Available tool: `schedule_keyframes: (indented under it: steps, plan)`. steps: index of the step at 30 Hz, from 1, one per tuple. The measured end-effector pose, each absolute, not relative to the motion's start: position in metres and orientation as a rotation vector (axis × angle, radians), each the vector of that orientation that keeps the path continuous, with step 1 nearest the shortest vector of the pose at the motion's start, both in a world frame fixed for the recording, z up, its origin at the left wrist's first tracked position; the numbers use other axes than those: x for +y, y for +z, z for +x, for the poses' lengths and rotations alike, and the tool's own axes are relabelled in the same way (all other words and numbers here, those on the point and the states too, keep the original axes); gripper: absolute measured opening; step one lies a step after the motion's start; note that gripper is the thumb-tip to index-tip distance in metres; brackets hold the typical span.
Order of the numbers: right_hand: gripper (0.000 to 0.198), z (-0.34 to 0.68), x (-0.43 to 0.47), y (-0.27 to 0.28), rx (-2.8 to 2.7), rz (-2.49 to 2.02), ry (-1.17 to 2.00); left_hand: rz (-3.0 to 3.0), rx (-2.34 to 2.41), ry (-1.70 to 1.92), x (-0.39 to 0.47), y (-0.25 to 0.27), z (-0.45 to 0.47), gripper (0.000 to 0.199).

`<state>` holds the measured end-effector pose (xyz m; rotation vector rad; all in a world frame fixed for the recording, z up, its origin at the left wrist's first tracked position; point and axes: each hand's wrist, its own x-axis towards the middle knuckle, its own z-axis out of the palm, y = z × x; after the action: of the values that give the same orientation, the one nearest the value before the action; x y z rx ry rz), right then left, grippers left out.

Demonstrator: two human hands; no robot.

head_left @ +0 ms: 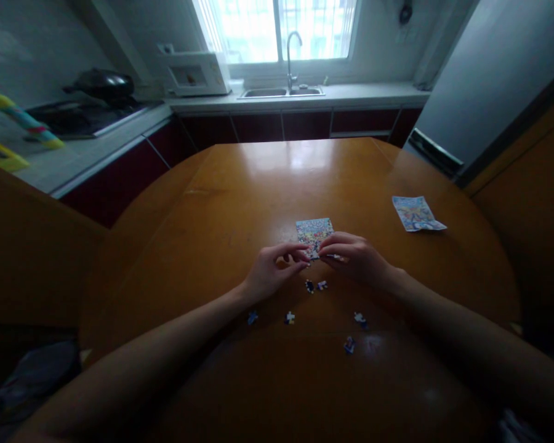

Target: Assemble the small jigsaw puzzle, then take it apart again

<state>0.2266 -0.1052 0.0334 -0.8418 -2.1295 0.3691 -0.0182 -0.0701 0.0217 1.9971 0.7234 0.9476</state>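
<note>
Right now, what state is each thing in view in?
Puzzle: joined together, partly hidden.
Left hand: curled at the puzzle's near edge, grip unclear.
Right hand: fingers bent at its near right corner, grip unclear.
Loose pieces: separate, scattered.
Paper: spread out, creased.
Pot: on the stove.
Faucet: can't tell whether running.

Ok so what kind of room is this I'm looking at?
Most likely a home kitchen: there's a sink with a tap under the window, and a pot on the stove.
</note>
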Motion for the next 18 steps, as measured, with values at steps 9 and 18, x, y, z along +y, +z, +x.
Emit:
schedule_keyframes:
  steps: [9,18]
  plan:
    - [0.018,0.266,-0.093,0.024,-2.374,-0.981,0.416,1.968,0.787,0.968,-0.065,0.021,-0.023,0.019]
    - [0.021,0.263,-0.093,0.022,-2.479,-0.981,0.291,1.984,0.772,0.954,-0.064,0.022,-0.023,0.021]
